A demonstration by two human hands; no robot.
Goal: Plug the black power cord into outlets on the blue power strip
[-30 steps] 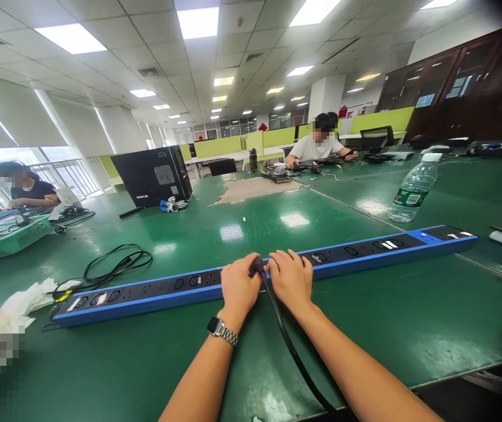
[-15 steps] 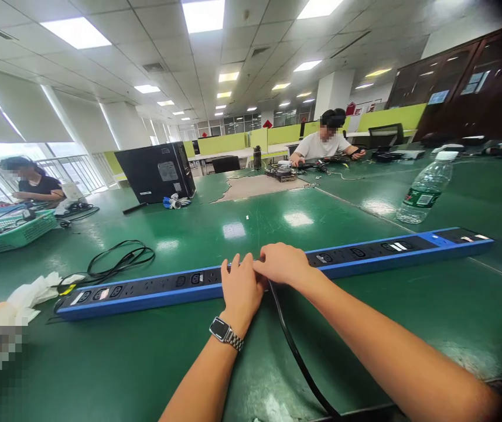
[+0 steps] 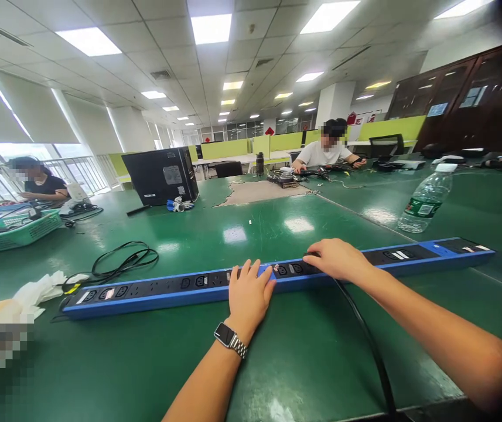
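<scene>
Resting our left hand (image 3: 251,299) open on the long blue-and-black power strip (image 3: 154,302), we have its fingers spread over the middle of the top face. Our right hand (image 3: 342,261) is over the strip farther right, its fingers closed on a black plug (image 3: 311,254) that they mostly hide; we cannot tell whether the plug touches a socket. From under that hand, a thick black cable (image 3: 367,334) runs down to the near edge of the green, glossy table (image 3: 145,363).

The strip lies flat across the table, sockets up, its right end farther from us than its left. A silver-banded wristwatch (image 3: 231,340) is on our left wrist. Beyond the strip's right part, we see a clear plastic bottle with a green label and white cap (image 3: 426,202) standing on the table. Near its left end are a looped, thin black cord (image 3: 123,264) and a crumpled white plastic bag (image 3: 42,293). Farther back stands a black computer tower (image 3: 163,176).
</scene>
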